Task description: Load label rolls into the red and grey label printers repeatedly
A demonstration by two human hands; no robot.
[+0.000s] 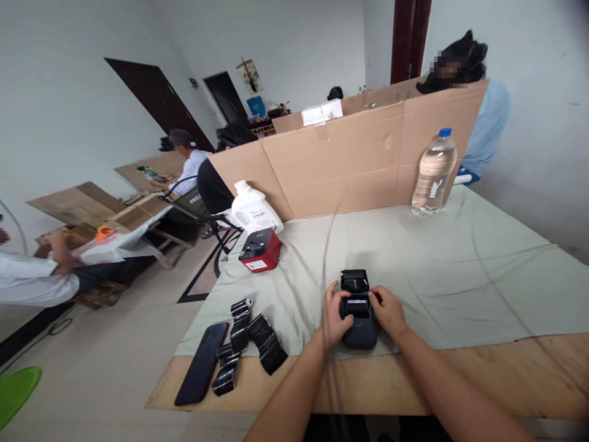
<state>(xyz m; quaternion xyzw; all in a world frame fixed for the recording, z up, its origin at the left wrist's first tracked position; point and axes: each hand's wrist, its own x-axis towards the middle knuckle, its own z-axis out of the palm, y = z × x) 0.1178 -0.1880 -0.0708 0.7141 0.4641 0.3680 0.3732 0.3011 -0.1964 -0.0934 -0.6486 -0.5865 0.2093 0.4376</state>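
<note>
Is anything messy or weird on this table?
A bit. The black rolls lie in a loose, uneven heap beside the phone near the table's edge. The cloth is creased. The small black device between both hands has its lid flipped open.

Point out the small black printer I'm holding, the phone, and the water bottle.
black printer [360,331]: head view, lower body.
phone [202,362]: head view, middle of screen.
water bottle [433,175]: head view, middle of clear body.
</note>
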